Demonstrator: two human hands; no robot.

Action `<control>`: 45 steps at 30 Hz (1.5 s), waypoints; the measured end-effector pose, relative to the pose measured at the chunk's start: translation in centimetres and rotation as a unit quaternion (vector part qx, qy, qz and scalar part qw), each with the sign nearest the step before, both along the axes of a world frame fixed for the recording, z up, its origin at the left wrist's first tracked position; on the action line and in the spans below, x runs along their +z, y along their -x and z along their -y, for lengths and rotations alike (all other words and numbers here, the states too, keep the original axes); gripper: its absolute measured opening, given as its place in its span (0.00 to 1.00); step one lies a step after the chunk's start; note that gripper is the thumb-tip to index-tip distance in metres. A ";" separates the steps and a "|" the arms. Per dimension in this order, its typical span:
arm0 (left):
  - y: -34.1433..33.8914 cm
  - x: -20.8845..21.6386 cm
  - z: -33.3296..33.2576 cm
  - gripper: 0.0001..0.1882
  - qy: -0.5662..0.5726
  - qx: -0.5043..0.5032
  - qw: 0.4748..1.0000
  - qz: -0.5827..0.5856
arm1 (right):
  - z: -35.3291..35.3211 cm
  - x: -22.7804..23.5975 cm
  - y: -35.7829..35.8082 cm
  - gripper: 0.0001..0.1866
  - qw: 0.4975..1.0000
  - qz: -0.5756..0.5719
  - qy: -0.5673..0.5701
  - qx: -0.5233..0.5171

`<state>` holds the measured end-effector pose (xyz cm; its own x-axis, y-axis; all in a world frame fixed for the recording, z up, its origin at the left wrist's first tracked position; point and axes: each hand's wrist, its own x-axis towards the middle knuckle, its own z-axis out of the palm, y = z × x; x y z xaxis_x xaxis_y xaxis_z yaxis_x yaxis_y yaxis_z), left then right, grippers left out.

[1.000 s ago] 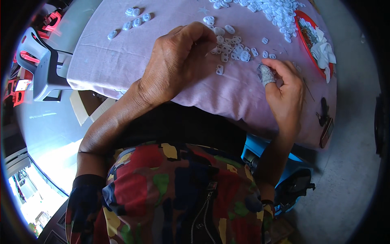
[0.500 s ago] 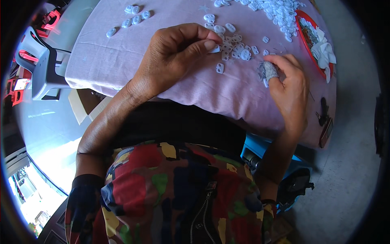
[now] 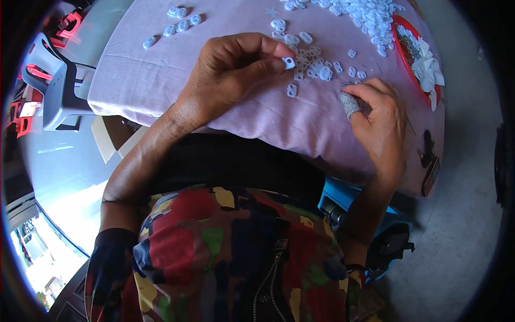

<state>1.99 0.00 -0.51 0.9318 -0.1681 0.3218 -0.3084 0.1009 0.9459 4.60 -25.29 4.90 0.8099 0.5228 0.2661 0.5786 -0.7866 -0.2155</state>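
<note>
Head view: bench (image 3: 161, 80) spans the upper frame under a mauve cloth, faint stars printed on it, soft wrinkles along the near edge; far side cut off by the top border. Wearer's garment (image 3: 214, 236), blotched in red, navy, green and yellow with a metal zip, runs off the bottom. Grey plastic chair (image 3: 52, 102) at left, smooth and curved. Blue container (image 3: 335, 194) lower right of centre, partly covered by the right forearm; contents dark, hard to read.

Left hand (image 3: 236, 67), upper centre: thumb and forefinger pinch one white piece (image 3: 289, 63); a rounded end with a hole shows, remainder hidden by fingertips. Right hand (image 3: 378, 112), right of centre: fingers curled, thumb in a grey, rough-textured sleeve (image 3: 350, 105). Something thin near its fingertips; cannot tell whether gripped.

Glossy white heap (image 3: 370, 24) at top right, cropped above. Red tray (image 3: 417, 81) beside it, curved rim, crumpled white cloth (image 3: 427, 72) masking part of its contents. Keys (image 3: 427, 153) at right, dark, outline unclear. Loose white pieces (image 3: 325, 73) just beyond the left fingertips, some overlapping; six closed ovals (image 3: 183, 26) upper left.
</note>
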 end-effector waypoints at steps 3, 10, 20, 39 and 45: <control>0.0 0.1 -0.1 0.09 0.017 -0.017 0.999 -0.025 | -0.8 0.3 0.1 0.10 1.000 -0.008 0.013 0.002; 0.1 0.4 -0.3 0.09 0.016 -0.044 0.998 -0.050 | -1.5 -0.3 -0.1 0.07 0.999 0.005 0.037 0.010; 0.0 0.2 -0.4 0.09 0.026 -0.055 0.997 -0.052 | -0.1 -0.5 0.5 0.12 0.998 -0.031 -0.047 0.009; 0.3 0.3 -0.5 0.08 0.081 -0.059 0.992 -0.082 | -2.6 -1.0 0.9 0.10 0.987 0.036 -0.155 0.026; 0.4 0.6 -0.7 0.08 0.079 -0.073 0.990 -0.089 | -4.2 -1.6 2.4 0.09 0.969 -0.031 -0.238 0.064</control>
